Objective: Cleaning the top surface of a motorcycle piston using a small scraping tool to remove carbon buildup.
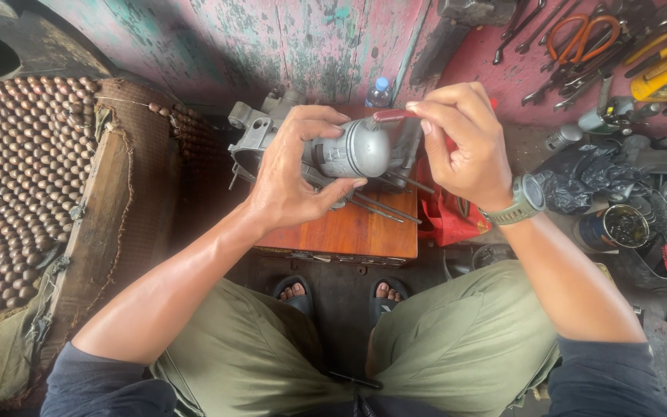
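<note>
My left hand [295, 174] is wrapped around a grey piston [353, 148] above the engine crankcase [260, 127], while my right hand [465, 143] pinches a red-handled tool [395, 115] at the piston's top edge; the tool's tip is hidden behind my fingers. Long studs [391, 205] jut out beneath, their roots covered by my palm. All sits over a small wooden bench [364, 232] in a cluttered workshop, with a beaded seat mat [17, 177] left and hand tools [588, 46] cut off at the upper right.

Engine casing [260, 135] on wooden stool [353, 228], beaded seat [17, 177] left; tools [588, 46] right, bottle [379, 91] behind
</note>
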